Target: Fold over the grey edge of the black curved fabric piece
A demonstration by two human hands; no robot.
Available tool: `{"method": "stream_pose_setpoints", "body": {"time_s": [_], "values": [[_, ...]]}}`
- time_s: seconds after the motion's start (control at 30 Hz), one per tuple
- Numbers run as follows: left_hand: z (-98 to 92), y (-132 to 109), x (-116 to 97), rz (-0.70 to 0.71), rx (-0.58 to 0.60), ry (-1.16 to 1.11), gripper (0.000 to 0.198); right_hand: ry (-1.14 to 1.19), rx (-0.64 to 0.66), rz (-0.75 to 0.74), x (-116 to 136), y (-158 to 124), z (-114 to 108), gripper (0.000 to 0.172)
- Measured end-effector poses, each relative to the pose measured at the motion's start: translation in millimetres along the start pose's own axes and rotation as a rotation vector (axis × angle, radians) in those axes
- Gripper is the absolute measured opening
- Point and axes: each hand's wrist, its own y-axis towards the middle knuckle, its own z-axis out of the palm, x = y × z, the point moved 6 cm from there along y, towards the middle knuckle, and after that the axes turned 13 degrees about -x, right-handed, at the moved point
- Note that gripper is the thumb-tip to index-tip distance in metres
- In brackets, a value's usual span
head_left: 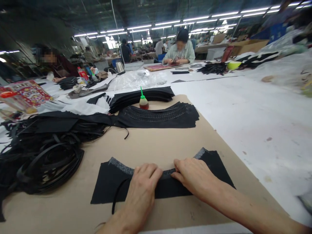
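A black fabric piece (pixel 104 185) with a concave, speckled grey upper edge lies flat in front of me. My left hand (pixel 143 182) is closed, its bent fingers pressed on the curved edge near the middle. From beneath that hand a thin black strip (pixel 116 193) trails toward me. Just to the right, my right hand (pixel 190 172) pinches the same edge between thumb and fingers. What lies under the fingertips is hidden. Farther back is a fanned stack of curved black pieces (pixel 158 117), with a small green-tipped bottle (pixel 143 102) of brown liquid behind it.
Brown board (pixel 165 143) covers the white table (pixel 243 113) here. A heap of black strips and fabric (pixel 51 156) spreads along the left. Another black stack (pixel 143 97) is beyond the bottle. Co-workers (pixel 180 52) sit across the table; plastic sheeting (pixel 287 68) lies at far right.
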Motion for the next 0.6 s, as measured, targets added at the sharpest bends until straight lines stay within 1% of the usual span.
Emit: {"method": "stream_pose_setpoints", "body": {"time_s": [0.07,0.1,0.17,0.27,0.37,0.47,0.53,0.6], "values": [[8.2,-6.4,-11.2,0.192,0.035,-0.006,0.023,0.005,-0.012,0.014,-2.0,-1.1,0.4,0.017],[11.5,-9.6,-14.4,0.257,0.041,0.013,0.023,0.010,-0.020,0.022,-3.8,-1.5,0.5,0.018],[15.2,-14.8,-16.9,0.335,0.013,0.074,0.026,0.028,-0.036,0.035,-10.3,-1.8,-0.4,0.022],[16.9,-20.4,-17.3,0.390,-0.051,0.140,0.033,0.094,-0.030,0.042,-27.8,-1.7,-5.1,0.026],[17.2,-22.0,-17.3,0.393,-0.092,0.181,0.039,0.173,0.012,0.067,-54.0,-1.6,-13.4,0.023],[18.8,-20.5,-20.5,0.406,-0.085,0.230,0.044,0.251,0.067,0.082,-75.7,-1.2,-19.9,0.014],[21.0,-19.7,-23.6,0.430,-0.068,0.264,0.048,0.292,0.097,0.076,-82.6,-0.5,-20.8,0.011],[22.5,-19.8,-26.0,0.450,-0.077,0.290,0.050,0.304,0.105,0.082,-85.2,0.8,-19.4,0.009]]}}
